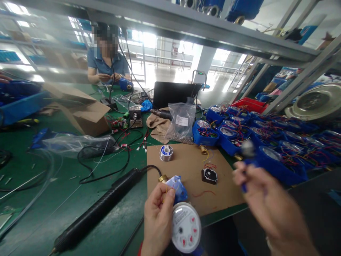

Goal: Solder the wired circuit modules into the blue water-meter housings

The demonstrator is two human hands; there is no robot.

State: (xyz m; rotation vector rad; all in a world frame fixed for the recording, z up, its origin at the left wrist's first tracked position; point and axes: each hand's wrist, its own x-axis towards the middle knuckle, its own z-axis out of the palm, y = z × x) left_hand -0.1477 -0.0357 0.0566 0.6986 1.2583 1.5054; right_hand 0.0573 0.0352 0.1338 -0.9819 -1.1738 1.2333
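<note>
My left hand (160, 213) is closed, with thumb and forefinger pinching thin yellow and red wires. Right beside it are a blue plastic housing (178, 188) with a brass fitting and a round water meter dial (185, 227) with red pointers. Off to the right, my right hand (269, 199) is raised and smeared by motion. Its fingers are closed on a blue object (244, 187), too blurred to name. On the cardboard sheet (183, 161) rest a solder spool (166, 153), a small black module (209, 175) with wires, and a loose red wire (205, 193).
Several blue water meters (229, 131) crowd the right side. A black-sleeved soldering iron (103, 209) lies across the green table at left. Behind are a plastic bag (181, 121), an open carton (85, 113) and a black screen (173, 94). A co-worker (108, 64) sits opposite.
</note>
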